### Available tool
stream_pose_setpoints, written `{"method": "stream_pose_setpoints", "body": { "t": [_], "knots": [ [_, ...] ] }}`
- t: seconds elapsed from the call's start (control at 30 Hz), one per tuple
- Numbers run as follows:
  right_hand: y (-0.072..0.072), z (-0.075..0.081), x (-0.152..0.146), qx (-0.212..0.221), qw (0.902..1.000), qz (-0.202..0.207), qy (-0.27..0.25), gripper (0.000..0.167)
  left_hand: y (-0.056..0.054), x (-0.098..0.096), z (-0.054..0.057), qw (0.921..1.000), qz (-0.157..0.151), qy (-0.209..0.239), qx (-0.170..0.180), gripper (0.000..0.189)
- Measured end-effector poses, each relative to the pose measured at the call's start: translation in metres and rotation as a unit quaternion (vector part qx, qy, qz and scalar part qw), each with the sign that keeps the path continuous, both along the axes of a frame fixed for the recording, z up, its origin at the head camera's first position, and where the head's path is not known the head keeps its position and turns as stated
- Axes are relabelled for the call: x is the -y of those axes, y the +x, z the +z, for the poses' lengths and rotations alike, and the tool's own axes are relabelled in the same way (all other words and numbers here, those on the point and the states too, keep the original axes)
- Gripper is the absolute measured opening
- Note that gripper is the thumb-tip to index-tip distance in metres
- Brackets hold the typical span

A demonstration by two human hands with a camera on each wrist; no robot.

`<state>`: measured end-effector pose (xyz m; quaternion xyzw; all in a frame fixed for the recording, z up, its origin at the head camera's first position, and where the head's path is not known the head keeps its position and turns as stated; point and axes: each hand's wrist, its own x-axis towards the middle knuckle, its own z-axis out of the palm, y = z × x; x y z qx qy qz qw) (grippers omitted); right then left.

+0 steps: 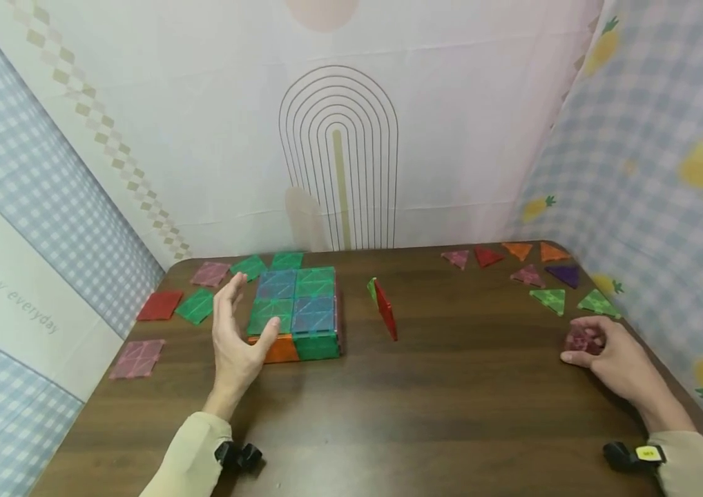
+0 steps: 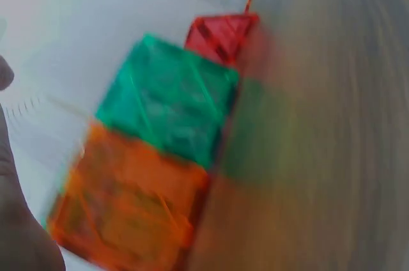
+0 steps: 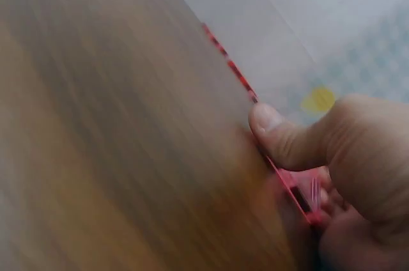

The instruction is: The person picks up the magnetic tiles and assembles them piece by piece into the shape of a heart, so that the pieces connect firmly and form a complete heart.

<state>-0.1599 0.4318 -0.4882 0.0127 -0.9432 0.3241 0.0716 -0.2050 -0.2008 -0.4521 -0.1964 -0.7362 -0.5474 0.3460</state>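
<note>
My left hand [image 1: 236, 338] is beside a low box of translucent magnetic tiles [image 1: 294, 301], with its fingers and thumb spread apart. The box has green and blue squares on top and an orange and a green square along the front; in the left wrist view its orange tile [image 2: 134, 201] and green tile [image 2: 169, 101] show. At the right of the table my right hand [image 1: 615, 355] pinches a pink magnetic tile [image 1: 577, 339], partly hidden by the fingers. Its pink edge [image 3: 299, 197] shows in the right wrist view. Between the hands, a red tile [image 1: 387, 314] stands upright with a green one behind it.
Loose square tiles lie left of and behind the box, among them a red square [image 1: 160, 305] and a pink square [image 1: 138, 359]. Several triangle tiles, such as an orange triangle [image 1: 518, 250] and a purple triangle [image 1: 563, 275], lie at the back right. Cloth hangs around the table.
</note>
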Motion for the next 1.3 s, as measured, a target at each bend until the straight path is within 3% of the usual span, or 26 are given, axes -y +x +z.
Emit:
{"method": "stream_pose_setpoints", "body": {
  "t": [0.17, 0.23, 0.33, 0.43, 0.5, 0.63, 0.83, 1.0, 1.17, 1.3],
  "knots": [
    [-0.004, -0.003, 0.031, -0.034, 0.9909, 0.099, -0.085, 0.031, 0.012, -0.038, 0.021, 0.9925, -0.027, -0.059, -0.104, 0.081],
    [-0.005, -0.005, 0.047, -0.044, 0.9838, 0.129, -0.117, 0.027, 0.018, -0.056, 0.027, 0.9866, -0.05, -0.09, -0.126, 0.073],
    [-0.008, -0.007, 0.074, -0.05, 0.9743, 0.161, -0.149, 0.022, 0.027, -0.084, 0.029, 0.9777, -0.115, -0.121, -0.127, 0.06],
    [-0.012, -0.007, 0.101, -0.046, 0.9677, 0.187, -0.163, 0.02, 0.034, -0.114, 0.022, 0.9686, -0.176, -0.144, -0.101, 0.053],
    [-0.016, -0.008, 0.119, -0.045, 0.9628, 0.208, -0.167, 0.02, 0.035, -0.133, 0.011, 0.9636, -0.206, -0.155, -0.072, 0.05],
    [-0.023, -0.009, 0.154, -0.036, 0.9536, 0.248, -0.167, 0.018, 0.036, -0.162, -0.011, 0.9556, -0.237, -0.175, -0.011, 0.051],
    [-0.027, -0.009, 0.189, -0.035, 0.9411, 0.29, -0.17, 0.015, 0.032, -0.177, -0.025, 0.9536, -0.238, -0.163, 0.086, 0.044],
    [-0.025, -0.009, 0.199, -0.038, 0.9439, 0.283, -0.167, 0.018, 0.029, -0.177, -0.034, 0.9458, -0.244, -0.153, 0.149, 0.026],
    [-0.026, -0.007, 0.196, -0.015, 0.9468, 0.286, -0.146, 0.021, 0.029, -0.177, -0.04, 0.9485, -0.225, -0.163, 0.153, 0.017],
    [-0.031, -0.005, 0.179, 0.002, 0.9462, 0.291, -0.141, 0.036, 0.028, -0.176, -0.041, 0.9496, -0.213, -0.173, 0.152, 0.017]
  ]
}}
